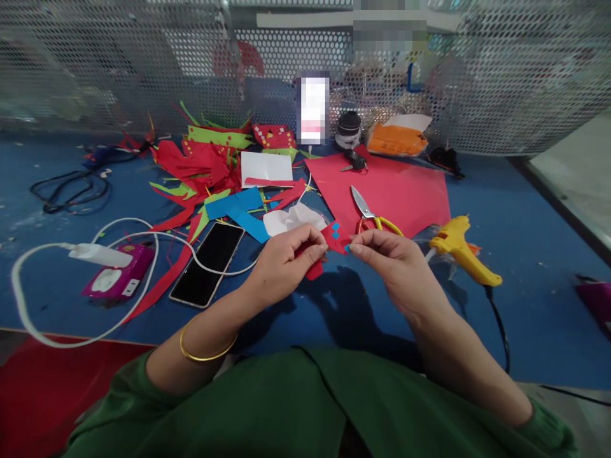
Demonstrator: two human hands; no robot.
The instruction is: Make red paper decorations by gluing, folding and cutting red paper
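Note:
Between my hands, above the blue table (305,312), is a red paper piece (330,238) with small blue squares on it. My left hand (293,257) pinches its left part between thumb and fingers. At its right edge, my right hand (382,254) closes thumb and forefinger on a small blue paper square (347,248). Whether that square touches the red paper I cannot tell. Scissors (363,203) with red and yellow handles lie just beyond my right hand. A crumpled white paper (293,218) is behind my left hand.
A yellow glue gun (461,248) lies at right, its cord running off the front edge. Left are a black phone (207,264), a white cable (143,232) and a purple packet (128,273). Behind are red scraps (200,165), blue strips (238,207), a red sheet (405,191) and keys (356,161).

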